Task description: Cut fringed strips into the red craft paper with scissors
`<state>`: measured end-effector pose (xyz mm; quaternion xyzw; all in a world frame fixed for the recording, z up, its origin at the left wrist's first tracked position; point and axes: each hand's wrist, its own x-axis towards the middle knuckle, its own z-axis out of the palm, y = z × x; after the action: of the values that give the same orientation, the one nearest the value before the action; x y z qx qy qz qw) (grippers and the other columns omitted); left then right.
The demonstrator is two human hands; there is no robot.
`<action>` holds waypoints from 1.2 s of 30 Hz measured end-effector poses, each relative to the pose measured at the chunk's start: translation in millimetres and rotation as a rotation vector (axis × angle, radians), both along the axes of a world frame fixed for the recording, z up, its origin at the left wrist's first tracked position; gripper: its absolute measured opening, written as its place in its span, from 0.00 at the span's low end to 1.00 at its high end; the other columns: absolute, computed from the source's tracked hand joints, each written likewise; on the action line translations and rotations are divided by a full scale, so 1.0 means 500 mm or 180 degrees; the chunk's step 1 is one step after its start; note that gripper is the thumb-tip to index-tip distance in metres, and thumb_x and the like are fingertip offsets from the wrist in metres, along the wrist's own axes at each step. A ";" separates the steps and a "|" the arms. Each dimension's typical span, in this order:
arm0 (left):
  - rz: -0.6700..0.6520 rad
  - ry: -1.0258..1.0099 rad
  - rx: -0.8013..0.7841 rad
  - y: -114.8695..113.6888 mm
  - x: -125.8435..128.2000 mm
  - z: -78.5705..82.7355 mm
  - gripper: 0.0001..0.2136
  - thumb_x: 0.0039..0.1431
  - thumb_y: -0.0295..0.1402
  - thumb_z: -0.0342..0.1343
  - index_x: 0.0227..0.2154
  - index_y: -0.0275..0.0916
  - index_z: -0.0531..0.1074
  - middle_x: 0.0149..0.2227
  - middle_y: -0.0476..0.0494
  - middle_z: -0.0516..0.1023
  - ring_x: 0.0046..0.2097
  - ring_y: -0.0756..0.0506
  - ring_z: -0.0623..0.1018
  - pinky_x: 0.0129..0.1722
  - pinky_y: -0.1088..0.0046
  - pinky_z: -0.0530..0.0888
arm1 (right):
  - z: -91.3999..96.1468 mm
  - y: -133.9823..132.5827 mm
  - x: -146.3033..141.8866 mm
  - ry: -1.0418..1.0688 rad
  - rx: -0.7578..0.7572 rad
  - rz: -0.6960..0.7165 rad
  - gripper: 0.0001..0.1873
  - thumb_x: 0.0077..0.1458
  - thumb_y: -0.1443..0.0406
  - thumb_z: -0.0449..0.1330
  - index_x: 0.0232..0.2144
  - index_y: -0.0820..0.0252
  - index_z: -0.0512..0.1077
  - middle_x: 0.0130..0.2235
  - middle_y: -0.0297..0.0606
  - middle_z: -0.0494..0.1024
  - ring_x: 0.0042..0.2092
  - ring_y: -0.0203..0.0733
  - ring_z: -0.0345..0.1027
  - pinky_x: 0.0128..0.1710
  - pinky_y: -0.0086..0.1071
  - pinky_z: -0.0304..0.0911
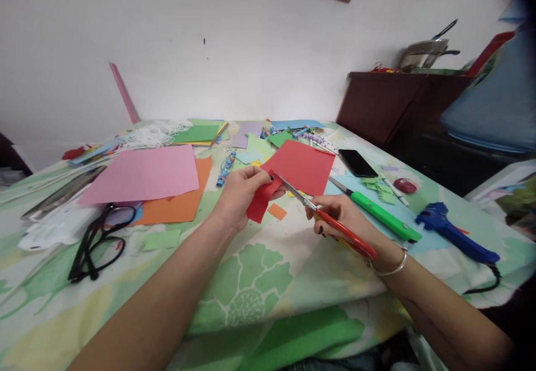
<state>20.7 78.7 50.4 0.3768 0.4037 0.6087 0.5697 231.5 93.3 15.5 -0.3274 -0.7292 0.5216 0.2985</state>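
Between thumb and fingers, my left hand (240,195) pinches a narrow strip of red paper (258,202) above the table. My right hand (339,214) grips a pair of scissors (333,223) with red handles. The blade tips touch or overlap the top of the strip, close to my left thumb; whether they are cutting I cannot tell. Behind both hands lies a larger red sheet (301,165). A small orange paper piece (277,211) rests on the cloth just below the blades. Part of my right fingers is hidden by the handles.
On the right are a green utility knife (383,214), a blue glue gun (456,231) and a black phone (357,162). To the left lie pink paper (146,174), orange paper (176,209) and black glasses (100,242). White string (157,132) is heaped at the back.
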 end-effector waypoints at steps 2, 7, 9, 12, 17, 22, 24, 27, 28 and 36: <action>0.0008 0.0011 -0.0026 0.000 0.000 0.000 0.06 0.46 0.23 0.58 0.19 0.34 0.67 0.24 0.44 0.77 0.30 0.44 0.80 0.37 0.63 0.78 | 0.000 -0.001 0.000 0.0005 0.0006 -0.0001 0.10 0.45 0.63 0.65 0.27 0.60 0.66 0.18 0.26 0.63 0.19 0.29 0.50 0.16 0.24 0.45; -0.0045 0.0046 0.0022 0.002 -0.002 -0.002 0.05 0.46 0.23 0.58 0.20 0.35 0.68 0.24 0.44 0.78 0.30 0.44 0.80 0.37 0.63 0.78 | 0.007 -0.007 0.001 0.0096 0.0040 0.0078 0.11 0.46 0.61 0.64 0.29 0.61 0.67 0.21 0.29 0.65 0.21 0.31 0.54 0.19 0.25 0.50; -0.0064 0.0069 0.0032 0.002 -0.003 -0.003 0.05 0.46 0.24 0.58 0.20 0.35 0.68 0.25 0.43 0.78 0.31 0.44 0.80 0.37 0.62 0.78 | 0.010 -0.008 0.002 0.0137 0.0052 0.0141 0.14 0.45 0.59 0.64 0.30 0.61 0.67 0.21 0.29 0.65 0.22 0.32 0.55 0.20 0.26 0.52; -0.0082 0.0103 0.0023 0.001 -0.004 -0.002 0.05 0.46 0.24 0.58 0.20 0.35 0.68 0.26 0.43 0.78 0.31 0.43 0.81 0.37 0.62 0.78 | 0.011 -0.007 0.004 0.0159 0.0049 0.0222 0.16 0.44 0.57 0.65 0.30 0.61 0.68 0.20 0.29 0.64 0.22 0.33 0.56 0.20 0.26 0.53; 0.0027 0.0195 -0.0007 -0.002 -0.002 0.006 0.05 0.46 0.24 0.58 0.20 0.36 0.67 0.23 0.43 0.78 0.30 0.43 0.81 0.35 0.64 0.78 | 0.012 -0.006 0.005 0.0185 0.0046 0.0259 0.17 0.44 0.56 0.66 0.30 0.61 0.67 0.21 0.29 0.64 0.22 0.33 0.58 0.20 0.26 0.54; 0.0051 0.0238 0.0039 -0.003 -0.002 0.008 0.05 0.46 0.24 0.58 0.20 0.35 0.67 0.23 0.44 0.77 0.30 0.43 0.80 0.34 0.64 0.78 | 0.012 -0.007 0.004 0.0146 0.0073 0.0253 0.14 0.46 0.58 0.65 0.30 0.61 0.68 0.21 0.29 0.65 0.22 0.33 0.59 0.21 0.25 0.54; 0.0055 0.0243 0.0043 -0.003 -0.001 0.008 0.05 0.46 0.24 0.58 0.20 0.35 0.68 0.23 0.44 0.77 0.30 0.44 0.80 0.35 0.63 0.78 | 0.012 -0.008 0.003 0.0119 0.0084 0.0236 0.13 0.47 0.59 0.65 0.30 0.61 0.68 0.21 0.29 0.65 0.23 0.33 0.60 0.21 0.25 0.54; 0.0066 0.0247 0.0049 -0.003 0.000 0.008 0.05 0.45 0.24 0.58 0.20 0.35 0.68 0.23 0.44 0.77 0.30 0.44 0.80 0.36 0.62 0.78 | 0.011 -0.007 0.003 0.0106 0.0099 0.0205 0.13 0.47 0.59 0.65 0.30 0.61 0.68 0.21 0.29 0.65 0.22 0.33 0.60 0.20 0.25 0.54; 0.0075 0.0247 0.0045 -0.003 0.000 0.008 0.05 0.45 0.24 0.58 0.20 0.35 0.68 0.23 0.44 0.77 0.30 0.44 0.80 0.36 0.62 0.78 | 0.011 -0.007 0.003 0.0109 0.0103 0.0196 0.14 0.47 0.59 0.65 0.31 0.61 0.68 0.21 0.29 0.65 0.22 0.34 0.60 0.20 0.25 0.54; 0.0037 0.0195 0.0090 -0.001 -0.001 0.004 0.06 0.45 0.24 0.58 0.19 0.35 0.67 0.24 0.44 0.78 0.31 0.42 0.81 0.37 0.61 0.78 | 0.009 -0.010 0.002 0.0093 0.0110 0.0150 0.12 0.48 0.60 0.64 0.30 0.61 0.67 0.21 0.29 0.65 0.22 0.33 0.58 0.19 0.25 0.52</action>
<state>20.4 78.2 52.3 0.4009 0.4146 0.6057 0.5481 232.5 88.2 20.0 -0.2972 -0.7411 0.5205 0.3025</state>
